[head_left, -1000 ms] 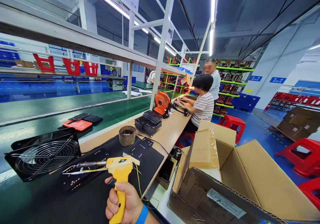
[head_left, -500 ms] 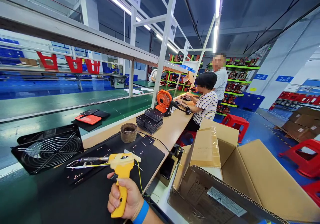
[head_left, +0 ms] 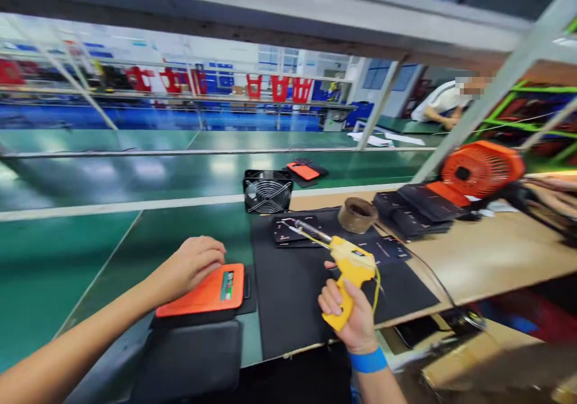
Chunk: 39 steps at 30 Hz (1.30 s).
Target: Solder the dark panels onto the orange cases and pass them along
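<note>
My right hand (head_left: 349,308), with a blue band at the wrist, is wrapped around the grip of a yellow soldering gun (head_left: 354,260). Its tip points up and left, over a small stack of black circuit boards (head_left: 293,229) on a black mat (head_left: 288,296). To the left, my left hand (head_left: 198,260) is at the upper edge of an orange panel (head_left: 202,293) with a small green label. Its fingers are loosely bent, with no object visible in them; contact with the panel is unclear. Black flat pieces lie under the panel.
Behind the mat stand a black metal-grilled fan (head_left: 268,192) and a brown tape roll (head_left: 358,213). Stacked black boards (head_left: 417,208) and an orange fan (head_left: 482,166) are at right. A cardboard box (head_left: 478,356) sits below the bench edge. Another person (head_left: 437,103) works farther back.
The view has swung left and down. My left hand and the orange panel beside it have come into view. My right hand still grips the soldering gun.
</note>
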Each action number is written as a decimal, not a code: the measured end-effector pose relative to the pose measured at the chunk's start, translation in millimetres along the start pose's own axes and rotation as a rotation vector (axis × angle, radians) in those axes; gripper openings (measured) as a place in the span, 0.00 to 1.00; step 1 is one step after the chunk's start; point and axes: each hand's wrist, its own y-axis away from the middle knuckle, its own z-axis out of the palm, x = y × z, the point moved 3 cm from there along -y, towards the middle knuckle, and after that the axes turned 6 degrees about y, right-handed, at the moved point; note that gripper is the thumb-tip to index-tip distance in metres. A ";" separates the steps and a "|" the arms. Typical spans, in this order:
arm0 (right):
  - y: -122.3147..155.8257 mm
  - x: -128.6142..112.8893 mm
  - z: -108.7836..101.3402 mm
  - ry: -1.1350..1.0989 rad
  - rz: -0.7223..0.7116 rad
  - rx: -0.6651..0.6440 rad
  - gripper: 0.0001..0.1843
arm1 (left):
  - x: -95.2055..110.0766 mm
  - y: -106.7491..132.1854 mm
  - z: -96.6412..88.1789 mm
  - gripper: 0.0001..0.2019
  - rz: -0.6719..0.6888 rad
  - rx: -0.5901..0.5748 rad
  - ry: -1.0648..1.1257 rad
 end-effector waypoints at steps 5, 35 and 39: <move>3.8 -2.6 -0.4 0.036 0.012 0.037 0.16 | 24.1 4.7 -6.0 0.13 -0.052 -0.254 0.101; 30.6 -13.1 -0.6 0.028 -0.084 0.121 0.11 | 5.3 -136.3 43.1 0.28 -0.234 -0.149 0.100; 52.5 -25.4 1.9 0.098 -0.110 0.160 0.21 | 10.3 -160.8 51.6 0.29 -0.201 -0.207 0.060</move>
